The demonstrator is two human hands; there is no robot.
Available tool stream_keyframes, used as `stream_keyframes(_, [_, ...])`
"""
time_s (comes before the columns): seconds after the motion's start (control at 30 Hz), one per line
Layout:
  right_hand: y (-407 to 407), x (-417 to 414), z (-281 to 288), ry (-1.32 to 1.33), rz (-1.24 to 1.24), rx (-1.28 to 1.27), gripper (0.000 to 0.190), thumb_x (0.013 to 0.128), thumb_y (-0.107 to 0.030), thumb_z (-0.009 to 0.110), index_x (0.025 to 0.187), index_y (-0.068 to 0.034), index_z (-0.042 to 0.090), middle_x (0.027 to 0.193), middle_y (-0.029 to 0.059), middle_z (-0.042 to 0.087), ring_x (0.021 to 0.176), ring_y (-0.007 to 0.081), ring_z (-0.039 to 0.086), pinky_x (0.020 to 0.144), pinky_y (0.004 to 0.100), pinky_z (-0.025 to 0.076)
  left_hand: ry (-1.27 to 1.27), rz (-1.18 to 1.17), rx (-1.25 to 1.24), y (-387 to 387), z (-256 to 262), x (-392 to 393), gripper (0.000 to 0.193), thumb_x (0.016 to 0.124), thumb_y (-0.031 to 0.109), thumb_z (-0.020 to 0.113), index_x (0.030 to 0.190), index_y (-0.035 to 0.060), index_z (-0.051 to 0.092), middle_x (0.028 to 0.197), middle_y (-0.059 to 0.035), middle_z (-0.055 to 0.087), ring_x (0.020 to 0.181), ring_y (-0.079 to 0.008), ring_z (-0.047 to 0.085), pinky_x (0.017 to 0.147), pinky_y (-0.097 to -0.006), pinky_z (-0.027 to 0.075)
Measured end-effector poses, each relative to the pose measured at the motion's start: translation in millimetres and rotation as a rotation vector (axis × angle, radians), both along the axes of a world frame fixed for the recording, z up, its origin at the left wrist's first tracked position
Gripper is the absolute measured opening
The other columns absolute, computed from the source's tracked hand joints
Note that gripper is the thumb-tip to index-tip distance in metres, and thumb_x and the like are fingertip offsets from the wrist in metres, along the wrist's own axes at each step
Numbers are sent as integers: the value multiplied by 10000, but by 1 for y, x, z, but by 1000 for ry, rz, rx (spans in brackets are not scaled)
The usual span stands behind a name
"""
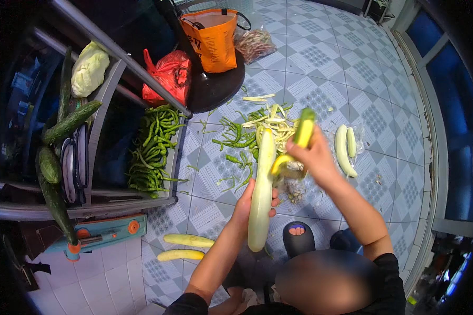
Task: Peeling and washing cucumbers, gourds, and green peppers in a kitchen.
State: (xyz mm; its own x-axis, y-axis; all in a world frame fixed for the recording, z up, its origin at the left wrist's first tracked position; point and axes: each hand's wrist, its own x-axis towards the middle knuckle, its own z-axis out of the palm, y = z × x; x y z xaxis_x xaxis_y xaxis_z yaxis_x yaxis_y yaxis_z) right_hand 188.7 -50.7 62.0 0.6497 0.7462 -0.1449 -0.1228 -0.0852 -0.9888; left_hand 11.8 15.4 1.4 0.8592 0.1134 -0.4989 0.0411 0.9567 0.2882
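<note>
My left hand [242, 206] is wrapped around the lower middle of a long pale cucumber or gourd [261, 208], its surface mostly peeled. In my right hand [319, 159] is a green and yellow peeler [305, 128], blurred, its yellow curved end close to the vegetable's right side; contact cannot be made out. Below them on the tiled floor lies a heap of pale peelings [278, 122], with green chilli peppers [232, 143] beside it. Two pale peeled vegetables [343, 151] rest on clear plastic to the right. Left of my forearm lie two yellow-skinned ones [180, 255].
Green chillies [153, 147] fill a low shelf at left. Above it, a metal rack [106, 90] bears dark green cucumbers [73, 122] and a cabbage [90, 70]. A red plastic bag [171, 78] and an orange bag [216, 47] stand farther back. My sandalled foot [298, 240] is close below.
</note>
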Motion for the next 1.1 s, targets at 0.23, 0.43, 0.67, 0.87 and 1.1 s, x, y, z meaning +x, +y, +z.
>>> stream_keyframes(0.23, [16, -37, -26, -258, -49, 161, 472, 748, -189, 670, 1080, -24, 377, 869, 103, 499, 783, 187, 512, 677, 315, 438, -103, -110, 56, -11, -4, -12, 471, 924, 489, 252, 988, 88, 490, 803, -64, 482, 602, -144, 463, 443, -254, 407])
stream_keyframes(0.43, [38, 60, -58, -539, -364, 22, 384, 739, -158, 669, 972, -25, 394, 759, 82, 530, 634, 194, 546, 573, 332, 446, -292, -183, 18, -16, 4, -29, 530, 908, 541, 242, 992, 58, 443, 716, -39, 390, 533, -99, 387, 353, -190, 344])
stream_keyframes(0.67, [6, -44, -15, -484, -189, 205, 473, 731, -147, 662, 1100, -1, 403, 872, 134, 498, 777, 240, 527, 668, 340, 438, -172, -14, -131, -13, 3, -20, 519, 899, 543, 287, 1110, 89, 422, 721, -59, 387, 532, -107, 382, 342, -187, 352])
stream_keyframes(0.87, [23, 23, -20, -485, -320, -11, 374, 717, -151, 670, 952, -18, 411, 836, 136, 539, 741, 242, 541, 652, 360, 437, -278, -150, -286, -18, 8, -25, 479, 900, 511, 331, 1200, 143, 389, 731, -58, 422, 515, -123, 393, 344, -192, 356])
stream_keyframes(1.1, [12, 66, -71, -560, -522, 53, 338, 733, -157, 647, 950, -25, 425, 737, 91, 544, 611, 191, 534, 556, 309, 445, -15, -196, 525, -10, -4, -28, 655, 859, 360, 505, 1388, 134, 191, 915, -112, 506, 652, -160, 525, 501, -281, 456])
